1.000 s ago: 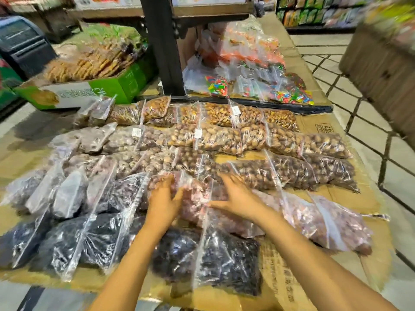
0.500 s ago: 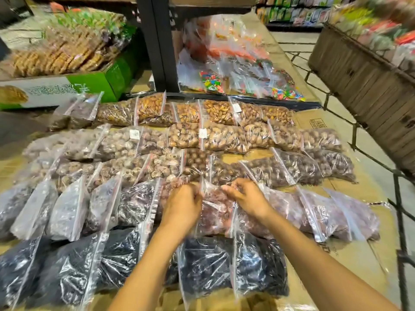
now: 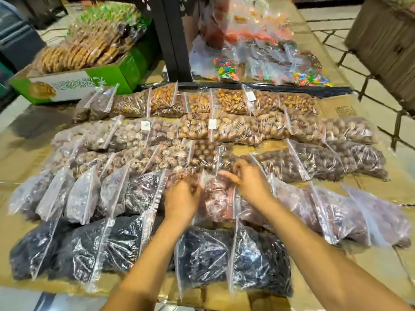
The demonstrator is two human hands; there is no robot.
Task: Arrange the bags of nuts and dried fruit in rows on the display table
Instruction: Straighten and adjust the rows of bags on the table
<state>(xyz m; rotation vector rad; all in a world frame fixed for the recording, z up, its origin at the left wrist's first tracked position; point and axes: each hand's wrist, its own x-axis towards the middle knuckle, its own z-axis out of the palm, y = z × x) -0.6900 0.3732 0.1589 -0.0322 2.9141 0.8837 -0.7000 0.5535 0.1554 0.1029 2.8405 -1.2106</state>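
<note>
Clear zip bags of nuts and dried fruit lie in rows on the cardboard-covered display table (image 3: 399,191). Tan nuts (image 3: 226,102) fill the back rows and brown nuts (image 3: 303,160) the third. The fourth row has pale and dark bags (image 3: 89,194) on the left and reddish ones (image 3: 336,212) on the right. Black dried fruit (image 3: 202,250) lies in front. Both hands are at the top of one bag of reddish dried fruit (image 3: 216,203) in the fourth row's middle. My left hand (image 3: 183,198) pinches its top left edge. My right hand (image 3: 249,180), blurred, curls its fingers over the top right.
A green carton of biscuits (image 3: 107,77) stands at the back left. A black post (image 3: 173,37) rises behind the back row, with bags of coloured sweets (image 3: 269,59) beyond it. A wooden crate on metal legs (image 3: 386,41) stands to the right over tiled floor.
Both hands moved from lying on the reddish bags up to the top edge of one bag and closed on it. The view has shifted slightly.
</note>
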